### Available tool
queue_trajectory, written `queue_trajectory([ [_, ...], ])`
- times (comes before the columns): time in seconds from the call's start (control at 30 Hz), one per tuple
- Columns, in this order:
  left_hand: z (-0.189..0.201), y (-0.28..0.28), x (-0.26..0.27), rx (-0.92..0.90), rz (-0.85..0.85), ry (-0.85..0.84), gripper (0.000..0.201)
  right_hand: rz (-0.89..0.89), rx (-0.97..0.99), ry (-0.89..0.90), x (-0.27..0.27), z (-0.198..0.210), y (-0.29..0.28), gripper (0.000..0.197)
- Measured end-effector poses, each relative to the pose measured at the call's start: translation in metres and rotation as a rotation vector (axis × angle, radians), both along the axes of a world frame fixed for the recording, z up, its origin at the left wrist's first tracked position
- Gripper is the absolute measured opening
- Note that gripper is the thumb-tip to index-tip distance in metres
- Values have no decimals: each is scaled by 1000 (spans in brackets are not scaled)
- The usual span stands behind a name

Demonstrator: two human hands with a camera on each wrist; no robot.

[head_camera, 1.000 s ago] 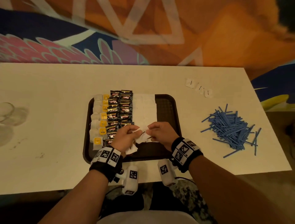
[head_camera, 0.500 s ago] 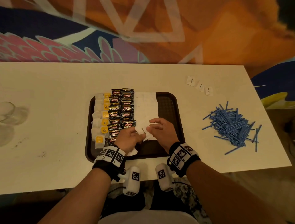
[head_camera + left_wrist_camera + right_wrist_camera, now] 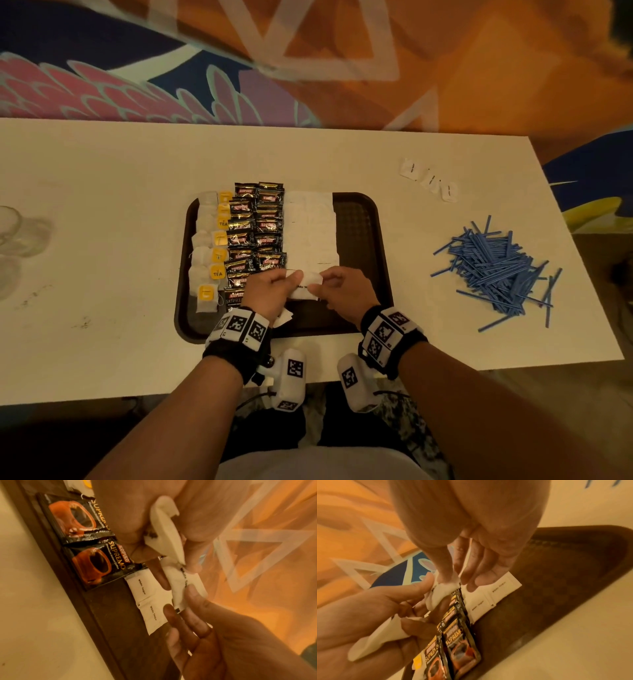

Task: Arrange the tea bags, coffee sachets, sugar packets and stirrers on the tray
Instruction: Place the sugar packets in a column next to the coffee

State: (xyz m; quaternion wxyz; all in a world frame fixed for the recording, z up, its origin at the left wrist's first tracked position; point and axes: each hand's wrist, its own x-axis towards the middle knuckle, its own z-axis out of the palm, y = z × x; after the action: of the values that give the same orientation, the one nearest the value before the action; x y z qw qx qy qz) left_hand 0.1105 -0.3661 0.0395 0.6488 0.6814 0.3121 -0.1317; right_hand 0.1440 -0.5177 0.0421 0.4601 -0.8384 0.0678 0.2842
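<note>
A dark brown tray holds a column of tea bags, two columns of black coffee sachets and a column of white sugar packets. Both hands meet over the near end of the sugar column. My left hand keeps a folded bunch of sugar packets in its palm. Its thumb and fingers pinch one more sugar packet. My right hand pinches that same packet from the other side. Blue stirrers lie heaped on the table to the right.
Three loose sugar packets lie on the table beyond the tray's right side. A clear glass stands at the table's far left edge. The tray's right third is bare. A patterned carpet lies beyond the table.
Half a second ago the right hand's fingers lay stretched over the near end of the sugar column. Now they are back at the left hand, pinching a packet with it.
</note>
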Motion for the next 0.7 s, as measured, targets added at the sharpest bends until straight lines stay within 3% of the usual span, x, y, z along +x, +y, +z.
queue_trajectory([
  [0.13, -4, 5, -3, 92, 39, 95, 13, 12, -51, 79, -5, -13, -4, 18],
  [0.3, 6, 25, -7, -237, 350, 220, 44, 49, -170, 128, -5, -31, -9, 33],
  [0.5, 0, 42, -16, -230, 423, 216, 45, 30, -184, 127, 2, -43, 9, 36],
  [0.63, -4, 47, -24, -227, 428, 206, 49, 29, -243, 109, 2, -49, 18, 18],
  [0.7, -4, 49, -26, -232, 430, 208, 48, 14, -284, 90, 0, -50, 18, 22],
])
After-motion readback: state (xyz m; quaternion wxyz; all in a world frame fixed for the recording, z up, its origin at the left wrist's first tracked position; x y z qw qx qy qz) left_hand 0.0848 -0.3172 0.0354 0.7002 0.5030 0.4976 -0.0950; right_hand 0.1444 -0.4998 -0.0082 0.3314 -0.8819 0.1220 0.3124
